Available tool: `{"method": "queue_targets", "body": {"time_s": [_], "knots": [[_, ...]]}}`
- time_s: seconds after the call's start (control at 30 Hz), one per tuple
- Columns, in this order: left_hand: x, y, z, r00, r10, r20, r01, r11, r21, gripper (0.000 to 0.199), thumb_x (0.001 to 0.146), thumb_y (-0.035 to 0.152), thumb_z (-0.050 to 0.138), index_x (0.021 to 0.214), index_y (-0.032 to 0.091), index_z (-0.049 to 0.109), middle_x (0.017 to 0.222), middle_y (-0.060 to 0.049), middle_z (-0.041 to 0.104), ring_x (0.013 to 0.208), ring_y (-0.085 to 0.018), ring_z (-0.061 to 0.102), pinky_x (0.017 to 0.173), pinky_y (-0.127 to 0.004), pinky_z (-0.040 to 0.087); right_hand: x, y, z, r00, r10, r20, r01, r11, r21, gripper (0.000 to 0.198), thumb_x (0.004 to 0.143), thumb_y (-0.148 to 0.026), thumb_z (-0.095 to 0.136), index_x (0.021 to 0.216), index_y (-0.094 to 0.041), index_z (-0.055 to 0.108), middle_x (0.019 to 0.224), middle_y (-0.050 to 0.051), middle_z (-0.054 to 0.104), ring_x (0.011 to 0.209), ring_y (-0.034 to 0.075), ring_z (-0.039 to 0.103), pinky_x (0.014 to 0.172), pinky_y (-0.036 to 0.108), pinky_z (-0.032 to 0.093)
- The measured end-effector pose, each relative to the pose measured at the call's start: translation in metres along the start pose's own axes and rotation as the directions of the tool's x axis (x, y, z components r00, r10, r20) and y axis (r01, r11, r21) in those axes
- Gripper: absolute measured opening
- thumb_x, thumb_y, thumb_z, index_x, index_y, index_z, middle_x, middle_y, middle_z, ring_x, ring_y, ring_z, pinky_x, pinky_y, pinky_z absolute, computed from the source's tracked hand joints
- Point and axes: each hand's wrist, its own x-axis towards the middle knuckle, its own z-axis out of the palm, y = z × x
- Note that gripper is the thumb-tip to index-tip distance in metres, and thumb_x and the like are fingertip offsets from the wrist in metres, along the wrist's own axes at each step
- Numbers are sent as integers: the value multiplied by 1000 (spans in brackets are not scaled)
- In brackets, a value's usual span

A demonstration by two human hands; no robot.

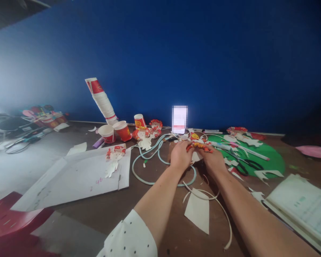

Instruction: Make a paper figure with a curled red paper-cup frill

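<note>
My left hand [179,156] and my right hand [212,157] are close together near the middle of the table, fingers curled inward. Between them they grip a paper cup cut-out [200,145], with a red and yellow patterned edge on top and a white part below. My fingers hide much of it. Just right of my right hand lie scissors [253,164] with dark handles, among paper scraps. Similar cut-outs, shaped like small figures, rest on a white board [82,182] and by the cups; one is a red-topped white figure [112,167].
A leaning stack of paper cups [103,101] stands at back left, beside loose red cups [122,131]. A lit phone [178,119] leans against the blue partition [216,64]. Coiled pale blue cable [135,175], a green sheet [273,157], markers and an open notebook [302,203] surround my hands.
</note>
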Motion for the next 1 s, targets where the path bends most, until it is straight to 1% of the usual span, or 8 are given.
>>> {"method": "queue_targets", "body": {"time_s": [0.13,0.3,0.4,0.6,0.7,0.8,0.9,1.0], "knots": [[1,-1,0,999,-25,-20,25,1000,0,23,82,20,58,103,19,67,102,-6,67,98,-19,59,89,-31,47,1,3,2,1000,-29,8,29,1000,9,33,65,-33,62,91,-17,73,88,6,72,83,22,64,77,33,47],[0,-1,0,1000,-16,-7,16,1000,17,23,83,21,56,103,21,67,101,-6,66,97,-19,60,88,-31,47,1,2,1,998,-55,38,55,998,2,31,65,-30,60,91,-18,73,88,5,72,84,22,63,78,33,47],[0,0,-1,1000,-9,9,8,1000,30,24,84,23,55,104,21,66,100,-6,66,96,-20,60,87,-32,48,2,3,1,999,-38,28,38,999,-6,30,66,-30,60,91,-19,73,88,5,72,85,21,63,79,33,46],[-2,2,-1,999,39,18,-39,999,-7,38,81,23,58,119,21,59,115,-8,62,107,-23,57,95,-35,45,7,12,0,1000,0,17,0,1000,-10,32,66,-32,61,94,-20,73,92,5,72,85,22,64,79,34,47],[-2,2,-1,999,46,27,-45,999,-22,39,82,21,57,120,22,58,118,-8,61,110,-22,56,98,-34,44,8,14,1,1000,-16,27,16,1000,-1,36,66,-32,61,98,-20,72,98,5,72,90,22,64,82,34,47],[-2,3,-1,997,71,3,-71,997,-26,39,82,20,57,121,21,58,118,-8,61,110,-22,55,98,-34,44,7,15,1,999,-24,43,24,1000,-10,35,66,-31,62,99,-22,72,98,5,72,91,22,64,83,35,46],[-2,3,-2,991,131,-25,-132,991,-13,35,82,18,57,116,21,61,115,-7,63,110,-21,54,99,-34,43,7,14,1,998,-5,58,6,1000,-30,30,65,-27,63,93,-23,74,92,5,73,84,23,65,77,34,48],[-2,2,-2,982,184,-30,-184,983,8,26,83,16,55,106,21,67,108,-5,65,107,-19,54,98,-32,43,7,12,0,995,-4,98,11,998,-67,23,65,-27,64,85,-23,74,88,5,72,81,24,65,73,34,49]]}}
